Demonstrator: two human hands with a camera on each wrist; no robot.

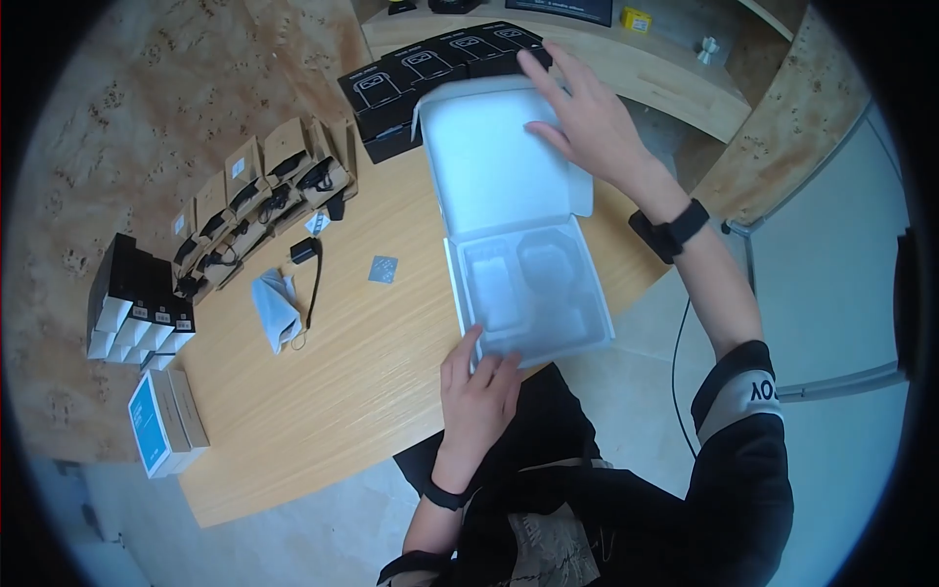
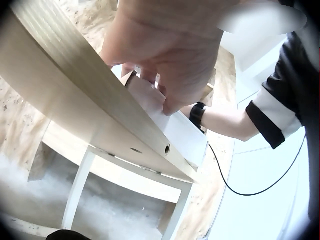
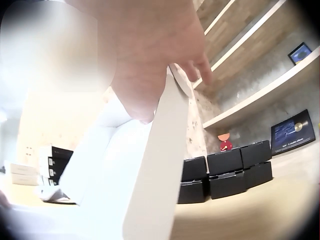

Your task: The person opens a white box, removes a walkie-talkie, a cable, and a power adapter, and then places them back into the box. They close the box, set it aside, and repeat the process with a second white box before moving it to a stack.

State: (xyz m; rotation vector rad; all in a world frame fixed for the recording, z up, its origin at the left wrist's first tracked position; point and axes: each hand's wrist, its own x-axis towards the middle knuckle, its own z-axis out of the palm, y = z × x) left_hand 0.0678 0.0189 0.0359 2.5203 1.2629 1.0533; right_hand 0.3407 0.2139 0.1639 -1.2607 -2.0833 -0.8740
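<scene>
A white cardboard box (image 1: 531, 293) lies at the table's right end with its lid (image 1: 489, 157) raised. Inside sits a pale moulded tray with several hollows. My left hand (image 1: 477, 399) holds the near left corner, fingers over the front rim; in the left wrist view the hand (image 2: 165, 55) shows its thumb against the outer wall. My right hand (image 1: 592, 127) is at the lid's upper right edge, fingers extended past it and thumb over the inner face. The right wrist view has the lid's edge (image 3: 159, 160) between thumb and fingers of that hand (image 3: 145, 55).
Black boxes (image 1: 421, 83) stand behind the lid. Brown cartons with cables (image 1: 264, 186) line the table's far left, near black-and-white boxes (image 1: 142, 303) and a blue-fronted box (image 1: 156, 421). A blue cloth (image 1: 277, 308), a black adapter (image 1: 305, 251) and a small grey square (image 1: 383, 269) lie mid-table.
</scene>
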